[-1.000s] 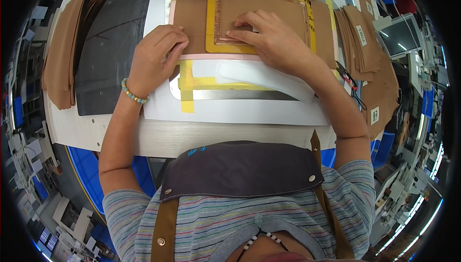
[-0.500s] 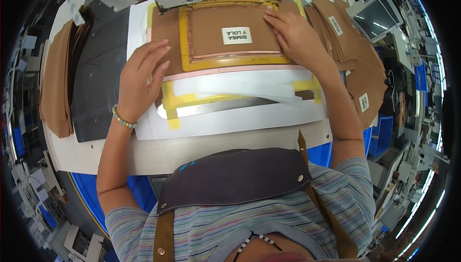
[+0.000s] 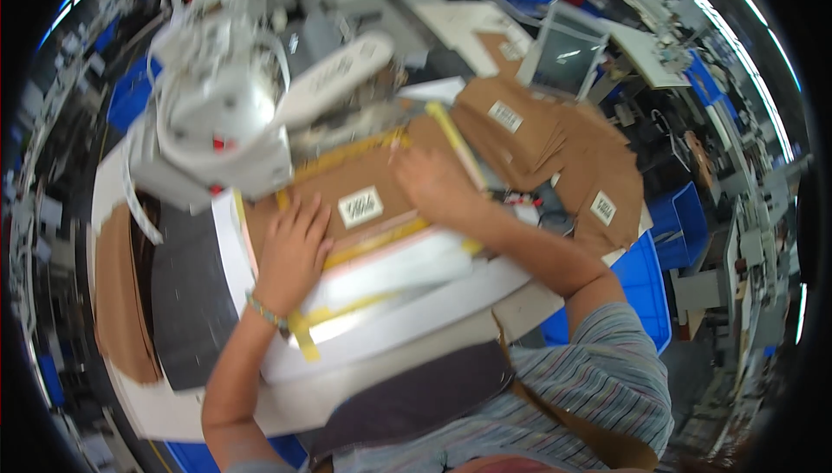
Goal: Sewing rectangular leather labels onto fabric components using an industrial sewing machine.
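A brown panel (image 3: 381, 178) with a white label (image 3: 360, 207) lies inside a yellow-edged template frame (image 3: 377, 246) on the table. My left hand (image 3: 296, 243) is open, its fingers spread flat on the panel's left part by the frame's left side. At the right end of the frame, my right hand (image 3: 433, 182) touches the far right corner; its fingers are smeared by motion, so their grip is unclear. Below the frame lie white strips (image 3: 399, 263) and yellow tape (image 3: 305, 336) on a white sheet. A white sewing machine (image 3: 225, 126) stands beyond the panel.
Stacked brown pieces (image 3: 126, 300) lie at the left beside a dark sheet (image 3: 192, 291). More labelled brown panels (image 3: 511, 135) fan out at the right, near a screen (image 3: 563, 48). A blue bin (image 3: 646, 300) sits below the table's right edge.
The whole view has turned and shifted, bringing more of the sewing machine into sight. My left hand has moved onto the panel; my right hand stays near the frame's far right corner.
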A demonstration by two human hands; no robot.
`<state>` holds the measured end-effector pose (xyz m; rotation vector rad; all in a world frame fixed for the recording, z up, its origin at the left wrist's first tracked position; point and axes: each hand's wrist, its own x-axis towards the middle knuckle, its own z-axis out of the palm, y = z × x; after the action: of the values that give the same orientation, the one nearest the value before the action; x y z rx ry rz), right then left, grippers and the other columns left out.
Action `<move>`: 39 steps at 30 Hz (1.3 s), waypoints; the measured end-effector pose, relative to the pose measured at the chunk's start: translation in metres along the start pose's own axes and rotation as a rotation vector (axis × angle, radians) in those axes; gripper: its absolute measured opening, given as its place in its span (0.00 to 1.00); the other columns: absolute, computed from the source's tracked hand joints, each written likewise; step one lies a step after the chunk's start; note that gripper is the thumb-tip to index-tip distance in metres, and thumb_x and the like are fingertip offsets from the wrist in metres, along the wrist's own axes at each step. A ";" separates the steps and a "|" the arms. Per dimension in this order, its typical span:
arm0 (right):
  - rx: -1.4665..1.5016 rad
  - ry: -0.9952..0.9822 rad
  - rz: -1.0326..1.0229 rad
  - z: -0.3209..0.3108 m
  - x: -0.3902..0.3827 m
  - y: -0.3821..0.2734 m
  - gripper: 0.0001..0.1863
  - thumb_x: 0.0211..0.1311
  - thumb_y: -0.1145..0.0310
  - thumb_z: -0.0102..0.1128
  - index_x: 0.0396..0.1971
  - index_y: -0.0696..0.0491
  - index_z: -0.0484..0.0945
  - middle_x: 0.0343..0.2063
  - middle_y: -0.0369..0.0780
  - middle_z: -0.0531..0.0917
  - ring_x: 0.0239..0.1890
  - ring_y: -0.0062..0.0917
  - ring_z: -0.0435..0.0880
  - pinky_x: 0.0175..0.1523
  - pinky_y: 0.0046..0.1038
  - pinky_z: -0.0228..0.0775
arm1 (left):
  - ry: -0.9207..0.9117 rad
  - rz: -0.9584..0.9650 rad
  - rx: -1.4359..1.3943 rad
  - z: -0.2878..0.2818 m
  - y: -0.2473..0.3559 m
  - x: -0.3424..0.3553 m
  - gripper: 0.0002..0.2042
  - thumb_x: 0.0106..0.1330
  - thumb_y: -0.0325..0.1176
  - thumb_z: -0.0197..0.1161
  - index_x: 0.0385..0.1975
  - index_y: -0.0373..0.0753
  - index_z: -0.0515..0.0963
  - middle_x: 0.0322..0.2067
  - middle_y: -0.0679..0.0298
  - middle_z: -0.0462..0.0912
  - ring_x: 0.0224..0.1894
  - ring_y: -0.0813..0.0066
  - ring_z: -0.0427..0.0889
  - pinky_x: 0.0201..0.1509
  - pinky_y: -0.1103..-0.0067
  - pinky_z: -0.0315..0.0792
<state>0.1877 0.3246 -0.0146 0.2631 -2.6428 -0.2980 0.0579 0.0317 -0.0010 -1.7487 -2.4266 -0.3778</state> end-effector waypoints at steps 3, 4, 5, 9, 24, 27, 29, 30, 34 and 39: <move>-0.171 -0.095 -0.002 0.001 0.005 -0.009 0.19 0.64 0.65 0.59 0.50 0.58 0.85 0.54 0.48 0.83 0.56 0.34 0.79 0.48 0.34 0.72 | -0.019 0.024 0.040 -0.005 0.005 0.002 0.25 0.73 0.39 0.64 0.66 0.33 0.76 0.71 0.50 0.73 0.73 0.45 0.70 0.75 0.56 0.62; -0.196 -0.076 0.014 0.001 0.004 -0.011 0.19 0.64 0.65 0.59 0.50 0.58 0.85 0.54 0.48 0.83 0.56 0.34 0.79 0.48 0.34 0.72 | -0.054 -0.009 0.043 -0.006 0.006 0.001 0.25 0.73 0.39 0.64 0.66 0.33 0.76 0.71 0.50 0.73 0.73 0.45 0.70 0.75 0.56 0.62; -0.148 -0.134 0.014 0.003 0.005 -0.011 0.22 0.64 0.65 0.58 0.54 0.61 0.82 0.56 0.49 0.83 0.56 0.34 0.80 0.50 0.35 0.72 | -0.013 0.036 0.064 -0.006 0.005 0.001 0.25 0.73 0.39 0.64 0.66 0.33 0.76 0.71 0.50 0.73 0.73 0.45 0.70 0.75 0.56 0.62; -0.122 -0.053 -0.013 0.005 0.004 -0.004 0.22 0.64 0.66 0.58 0.55 0.62 0.81 0.54 0.48 0.84 0.56 0.34 0.80 0.52 0.35 0.73 | -0.028 0.019 0.049 0.000 0.000 -0.001 0.25 0.73 0.39 0.64 0.66 0.33 0.76 0.71 0.50 0.74 0.73 0.45 0.70 0.75 0.56 0.62; -0.117 -0.029 0.038 0.024 0.006 -0.017 0.11 0.60 0.63 0.63 0.36 0.53 0.87 0.38 0.36 0.86 0.51 0.30 0.79 0.42 0.32 0.73 | -0.114 0.006 0.012 0.001 -0.016 -0.002 0.24 0.78 0.32 0.56 0.72 0.33 0.70 0.74 0.49 0.68 0.76 0.43 0.64 0.79 0.55 0.57; -0.090 -0.089 0.053 0.012 0.010 -0.016 0.11 0.59 0.64 0.64 0.37 0.53 0.87 0.40 0.35 0.85 0.54 0.29 0.78 0.43 0.31 0.74 | -0.102 0.020 0.044 -0.004 -0.008 0.004 0.24 0.78 0.31 0.57 0.72 0.33 0.70 0.74 0.49 0.68 0.76 0.43 0.65 0.78 0.56 0.58; -0.080 -0.059 0.064 0.007 0.010 -0.014 0.10 0.58 0.64 0.65 0.37 0.52 0.86 0.41 0.35 0.85 0.55 0.29 0.79 0.43 0.31 0.75 | -0.124 -0.071 0.032 -0.005 -0.002 0.006 0.24 0.77 0.31 0.59 0.71 0.33 0.71 0.74 0.49 0.69 0.75 0.45 0.66 0.77 0.56 0.60; -0.030 -0.072 0.015 0.005 0.008 -0.011 0.09 0.57 0.66 0.66 0.36 0.53 0.85 0.41 0.37 0.85 0.53 0.30 0.81 0.44 0.33 0.77 | -0.062 0.017 0.018 -0.003 0.000 0.005 0.24 0.76 0.31 0.60 0.70 0.34 0.72 0.73 0.49 0.70 0.75 0.46 0.67 0.77 0.56 0.61; 0.159 -0.044 0.079 0.001 0.004 -0.009 0.23 0.60 0.74 0.61 0.57 0.61 0.81 0.49 0.46 0.86 0.55 0.39 0.83 0.59 0.41 0.76 | 0.054 0.012 0.056 0.001 -0.002 -0.002 0.24 0.75 0.35 0.61 0.69 0.37 0.74 0.71 0.52 0.73 0.72 0.49 0.71 0.74 0.60 0.64; 0.109 -0.075 0.024 -0.005 0.010 -0.002 0.24 0.62 0.75 0.60 0.60 0.62 0.80 0.59 0.48 0.84 0.58 0.39 0.82 0.62 0.38 0.77 | -0.008 -0.029 0.095 -0.005 -0.001 -0.002 0.24 0.76 0.39 0.62 0.68 0.38 0.75 0.71 0.53 0.74 0.72 0.51 0.72 0.74 0.61 0.65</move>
<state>0.1820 0.3200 -0.0062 0.2599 -2.7384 -0.1592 0.0572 0.0281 0.0030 -1.6819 -2.4350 -0.2545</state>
